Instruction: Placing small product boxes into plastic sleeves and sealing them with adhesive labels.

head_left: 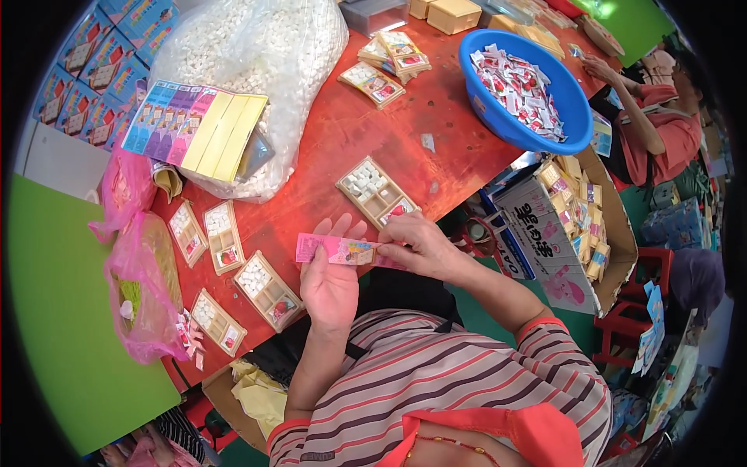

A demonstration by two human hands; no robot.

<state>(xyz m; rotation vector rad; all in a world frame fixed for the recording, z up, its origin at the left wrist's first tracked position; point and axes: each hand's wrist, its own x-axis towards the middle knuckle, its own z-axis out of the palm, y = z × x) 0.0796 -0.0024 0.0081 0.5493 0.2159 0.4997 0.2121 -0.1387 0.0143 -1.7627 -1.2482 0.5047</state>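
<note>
Pink flat sleeve (pixel 342 251) runs sideways across the open left hand (pixel 331 284); right hand (pixel 418 247) pinches its right end, with the filled tray (pixel 377 191) just beyond.

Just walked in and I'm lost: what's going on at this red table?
A person holds a flat pink sleeve in both hands: the left hand lies open under it, the right hand pinches its right end. A filled tray lies just beyond on the red table, with four more trays to the left. A blue basin of sachets stands at the far right.
</note>
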